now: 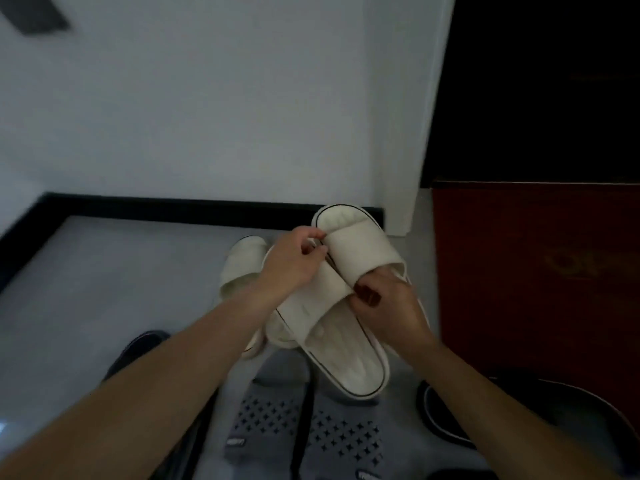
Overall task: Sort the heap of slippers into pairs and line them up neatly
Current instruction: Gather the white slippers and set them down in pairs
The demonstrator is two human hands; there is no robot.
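Note:
Two cream slippers with dark trim are held above the floor, crossed over one another. My left hand (294, 259) pinches the strap edge of the upper cream slipper (356, 247). My right hand (388, 306) grips the strap of the lower cream slipper (343, 355). A third cream slipper (242, 265) lies on the grey floor to the left, partly hidden behind my left wrist. Below my arms lies a grey pair of slippers (311, 431) with star-shaped holes. A dark slipper (138, 351) shows under my left forearm.
A white wall with a black skirting board (173, 209) runs along the back. A dark red wooden cabinet (536, 271) stands at the right. A black slipper with a white rim (450, 414) lies at the lower right under my right arm.

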